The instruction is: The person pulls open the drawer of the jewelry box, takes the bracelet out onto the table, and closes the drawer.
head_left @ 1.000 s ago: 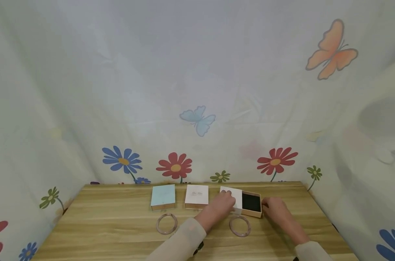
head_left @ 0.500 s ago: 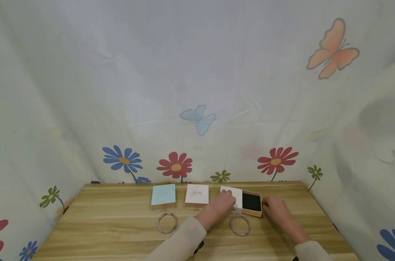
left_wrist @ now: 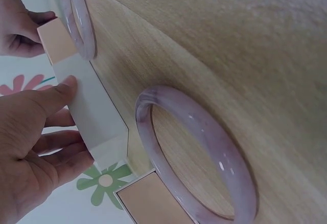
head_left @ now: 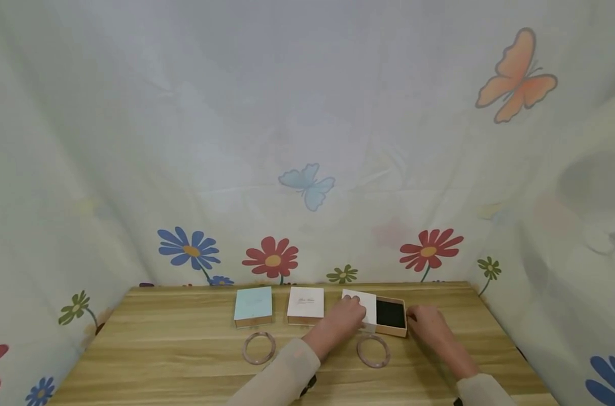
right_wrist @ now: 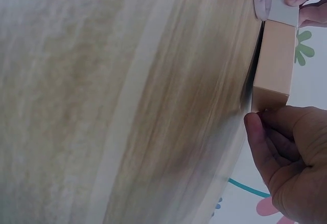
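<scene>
A white drawer box stands partly pulled apart at the right, its white sleeve (head_left: 369, 309) on the left and its tan drawer (head_left: 392, 332) sticking out on the right. Black padding (head_left: 390, 313) lines the drawer. My left hand (head_left: 344, 317) grips the sleeve, thumb on the near side and fingers over the far side in the left wrist view. At the drawer's outer end, my right hand (right_wrist: 296, 157) pinches with thumb and forefinger; what lies between these fingertips is mostly hidden. A pale purple bangle (head_left: 375, 366) lies just in front of this box.
Left of the held box are a white box (head_left: 305, 303) with small lettering and a light blue box (head_left: 253, 304), both closed. A second purple bangle (head_left: 244, 348) lies in front of the blue one. Behind the wooden table (head_left: 175, 361) hangs a flowered curtain (head_left: 236, 141).
</scene>
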`<state>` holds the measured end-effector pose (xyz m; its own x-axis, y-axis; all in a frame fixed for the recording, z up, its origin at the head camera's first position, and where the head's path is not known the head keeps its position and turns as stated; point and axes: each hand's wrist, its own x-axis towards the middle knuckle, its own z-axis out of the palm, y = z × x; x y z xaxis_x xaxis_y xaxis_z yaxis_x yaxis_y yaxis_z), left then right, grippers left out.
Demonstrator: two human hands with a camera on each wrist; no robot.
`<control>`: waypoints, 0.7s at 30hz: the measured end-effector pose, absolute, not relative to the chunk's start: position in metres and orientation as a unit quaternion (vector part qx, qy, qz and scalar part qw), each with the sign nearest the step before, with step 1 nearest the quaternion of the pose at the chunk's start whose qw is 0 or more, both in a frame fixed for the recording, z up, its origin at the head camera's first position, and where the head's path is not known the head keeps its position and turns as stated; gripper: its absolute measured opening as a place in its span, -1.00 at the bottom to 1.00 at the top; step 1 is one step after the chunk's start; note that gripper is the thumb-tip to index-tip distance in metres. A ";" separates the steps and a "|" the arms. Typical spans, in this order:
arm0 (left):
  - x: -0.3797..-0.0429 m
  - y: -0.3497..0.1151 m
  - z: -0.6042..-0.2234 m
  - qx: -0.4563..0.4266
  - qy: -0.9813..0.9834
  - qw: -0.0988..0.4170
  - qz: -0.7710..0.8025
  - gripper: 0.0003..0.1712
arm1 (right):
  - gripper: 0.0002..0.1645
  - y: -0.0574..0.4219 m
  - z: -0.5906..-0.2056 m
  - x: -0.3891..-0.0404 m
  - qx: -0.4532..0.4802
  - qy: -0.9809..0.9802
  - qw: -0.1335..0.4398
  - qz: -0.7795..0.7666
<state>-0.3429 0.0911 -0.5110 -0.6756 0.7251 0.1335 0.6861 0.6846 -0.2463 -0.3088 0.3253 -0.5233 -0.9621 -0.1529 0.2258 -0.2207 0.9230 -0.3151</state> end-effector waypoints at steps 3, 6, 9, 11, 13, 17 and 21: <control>-0.342 0.090 -0.510 -0.387 -0.912 0.109 0.084 -0.73 | -0.84 0.324 -0.523 -0.308 0.095 -0.975 0.096 0.177; -0.342 0.090 -0.511 -0.389 -0.912 0.108 0.075 -0.73 | -0.85 0.324 -0.524 -0.308 0.091 -0.975 0.092 0.179; -0.342 0.089 -0.513 -0.390 -0.911 0.108 0.075 -0.74 | -0.84 0.323 -0.526 -0.309 0.089 -0.976 0.089 0.179; -0.343 0.089 -0.513 -0.391 -0.911 0.107 0.077 -0.74 | -0.83 0.323 -0.527 -0.310 0.089 -0.976 0.089 0.179; -0.344 0.089 -0.513 -0.392 -0.911 0.108 0.076 -0.74 | -0.82 0.322 -0.528 -0.311 0.088 -0.976 0.089 0.178; -0.345 0.090 -0.511 -0.395 -0.909 0.111 0.075 -0.74 | -0.83 0.319 -0.527 -0.311 0.076 -0.978 0.078 0.177; -0.344 0.090 -0.512 -0.393 -0.909 0.112 0.081 -0.73 | -0.86 0.315 -0.523 -0.310 0.063 -0.981 0.062 0.170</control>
